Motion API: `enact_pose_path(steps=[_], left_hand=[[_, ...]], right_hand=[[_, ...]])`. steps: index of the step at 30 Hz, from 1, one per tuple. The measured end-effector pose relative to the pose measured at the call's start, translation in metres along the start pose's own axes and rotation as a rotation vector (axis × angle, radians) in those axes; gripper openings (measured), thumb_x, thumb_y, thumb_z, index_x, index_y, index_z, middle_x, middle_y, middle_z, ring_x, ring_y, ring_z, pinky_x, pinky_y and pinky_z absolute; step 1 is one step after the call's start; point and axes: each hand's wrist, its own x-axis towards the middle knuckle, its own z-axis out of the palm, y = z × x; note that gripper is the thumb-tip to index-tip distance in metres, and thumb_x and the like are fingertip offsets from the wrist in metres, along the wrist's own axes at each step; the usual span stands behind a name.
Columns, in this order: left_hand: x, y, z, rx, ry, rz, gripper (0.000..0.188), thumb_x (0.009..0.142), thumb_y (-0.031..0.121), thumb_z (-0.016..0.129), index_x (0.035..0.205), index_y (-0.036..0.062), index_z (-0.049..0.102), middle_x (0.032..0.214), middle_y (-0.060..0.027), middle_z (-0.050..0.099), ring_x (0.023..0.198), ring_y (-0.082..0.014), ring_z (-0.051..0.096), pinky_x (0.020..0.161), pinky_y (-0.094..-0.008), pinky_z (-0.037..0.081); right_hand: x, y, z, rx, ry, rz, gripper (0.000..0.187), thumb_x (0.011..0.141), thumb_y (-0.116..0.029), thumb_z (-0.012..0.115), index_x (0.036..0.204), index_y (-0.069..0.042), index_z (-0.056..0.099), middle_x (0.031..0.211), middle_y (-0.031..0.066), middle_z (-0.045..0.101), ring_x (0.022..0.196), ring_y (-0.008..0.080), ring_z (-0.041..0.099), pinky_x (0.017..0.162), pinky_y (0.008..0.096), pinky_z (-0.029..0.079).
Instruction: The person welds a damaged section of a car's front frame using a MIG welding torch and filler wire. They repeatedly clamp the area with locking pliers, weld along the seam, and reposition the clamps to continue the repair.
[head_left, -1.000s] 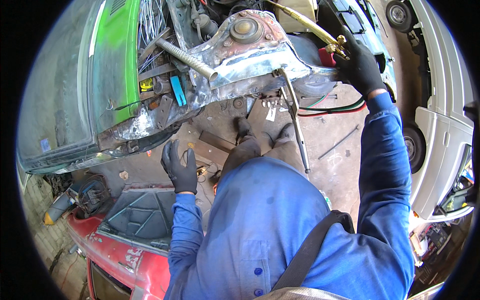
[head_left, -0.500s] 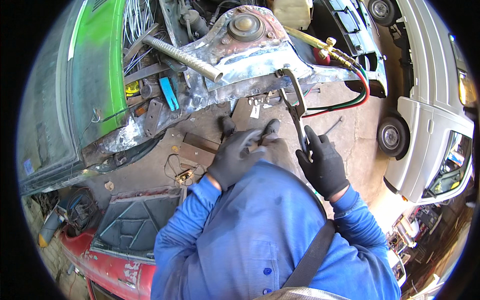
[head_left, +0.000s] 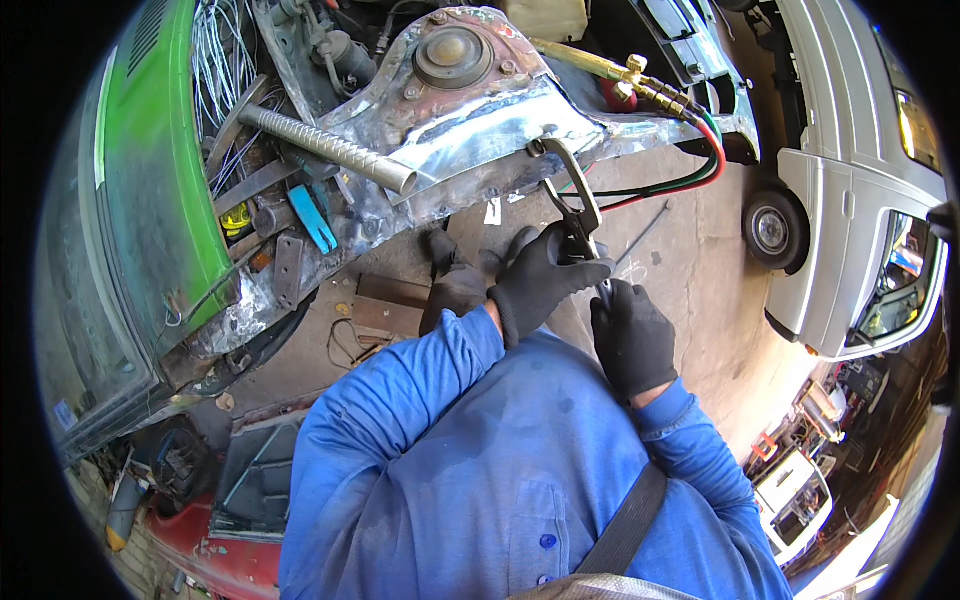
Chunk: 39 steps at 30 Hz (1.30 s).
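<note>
A pair of C-shaped locking pliers [head_left: 577, 187] reaches toward the car's bare metal inner wing [head_left: 490, 135], one jaw tip at the lower edge of the metal. Whether it bites there I cannot tell. My left hand [head_left: 545, 280], in a black glove, is wrapped round the pliers' body just behind the jaws. My right hand [head_left: 634, 338], gloved too, closes on the handle end. The lower part of the handles is hidden by my fingers. Above the pliers, the round strut mount [head_left: 453, 57] is bolted into the rusty metal.
A perforated metal tube [head_left: 330, 148] and a blue tool-like piece [head_left: 313, 219] lie on the car's edge, left. A brass gas torch [head_left: 590, 65] with red and green hoses [head_left: 722, 165] rests at right. A white van [head_left: 850, 200] stands beyond; a red car panel [head_left: 220, 545] lies behind left.
My left hand has moved right and up from in front of my body onto the pliers. My right hand has closed round the handle and sits slightly lower. The view has shifted.
</note>
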Motion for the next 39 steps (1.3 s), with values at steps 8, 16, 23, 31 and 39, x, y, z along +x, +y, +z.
enact_pose_path(steps=[8, 16, 23, 31, 39], left_hand=[[0.0, -0.005, 0.013, -0.216, -0.007, -0.069, 0.06, 0.095, 0.008, 0.081, 0.147, -0.0022, 0.052, 0.126, -0.0142, 0.073, 0.114, -0.02, 0.072, 0.105, -0.0337, 0.057], [0.002, 0.001, 0.02, -0.126, -0.042, -0.139, 0.04, 0.096, 0.01, 0.078, 0.132, -0.0051, 0.066, 0.123, -0.0125, 0.075, 0.119, -0.0182, 0.069, 0.106, -0.0315, 0.054], [-0.001, 0.011, 0.026, -0.053, -0.003, -0.084, 0.036, 0.098, 0.009, 0.071, 0.13, -0.0064, 0.067, 0.131, -0.0165, 0.074, 0.123, -0.021, 0.068, 0.11, -0.0338, 0.053], [-0.003, 0.004, 0.018, -0.015, -0.02, -0.061, 0.057, 0.098, 0.015, 0.073, 0.148, -0.0058, 0.054, 0.146, -0.0201, 0.065, 0.135, -0.0232, 0.062, 0.117, -0.0366, 0.049], [-0.017, 0.022, 0.024, 0.176, 0.006, -0.04, 0.058, 0.095, 0.016, 0.08, 0.142, -0.0049, 0.053, 0.122, -0.0095, 0.061, 0.118, -0.0163, 0.061, 0.104, -0.0306, 0.052]], right_hand=[[-0.008, 0.008, 0.007, 0.047, 0.042, 0.003, 0.017, 0.097, -0.023, 0.075, 0.106, -0.01, 0.069, 0.085, 0.0166, 0.073, 0.074, 0.0398, 0.072, 0.064, 0.0505, 0.057], [0.003, 0.013, 0.017, 0.036, 0.044, 0.007, 0.019, 0.096, -0.027, 0.074, 0.102, -0.011, 0.066, 0.076, 0.0149, 0.073, 0.066, 0.037, 0.072, 0.059, 0.0488, 0.056], [0.008, 0.017, 0.01, 0.27, -0.109, 0.054, 0.019, 0.094, -0.017, 0.071, 0.11, -0.006, 0.07, 0.097, 0.0224, 0.073, 0.084, 0.0439, 0.073, 0.075, 0.0533, 0.058], [0.018, 0.025, 0.019, 0.407, -0.108, -0.054, 0.052, 0.09, -0.018, 0.072, 0.138, -0.005, 0.059, 0.125, 0.0263, 0.066, 0.111, 0.046, 0.069, 0.094, 0.0539, 0.058], [0.026, 0.028, 0.024, 0.827, -0.216, -0.2, 0.078, 0.083, 0.0, 0.066, 0.157, 0.005, 0.042, 0.146, 0.0352, 0.05, 0.137, 0.053, 0.052, 0.116, 0.0538, 0.047]])
